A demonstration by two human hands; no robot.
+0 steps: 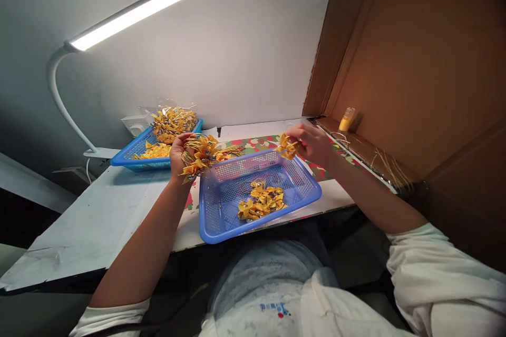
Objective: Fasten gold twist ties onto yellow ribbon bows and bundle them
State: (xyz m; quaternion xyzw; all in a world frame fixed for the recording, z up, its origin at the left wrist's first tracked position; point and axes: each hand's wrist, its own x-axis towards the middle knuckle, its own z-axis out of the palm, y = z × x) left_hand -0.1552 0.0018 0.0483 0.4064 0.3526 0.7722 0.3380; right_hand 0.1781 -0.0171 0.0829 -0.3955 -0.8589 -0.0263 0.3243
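My left hand (179,157) is closed around a bunch of yellow ribbon flowers (201,155) with gold cords and small silvery beads or bells, raised just left of a basket. In my right hand (312,142), the fingers pinch a few more yellow ribbon flowers (288,146) over the far right rim. The blue-violet plastic basket (213,226) sits at the table's front edge between my arms. A small heap of yellow ribbon flowers (263,201) lies on its floor. Behind it, gold cords (233,151) and some flowers rest on the patterned mat.
A second blue basket (146,164) at the back left holds loose yellow pieces and a clear bag of flowers (174,121). A white lamp (59,95) arches above. A cardboard wall (419,63) bounds the right side, near a small yellow-filled bottle (347,119) and loose cords (389,166).
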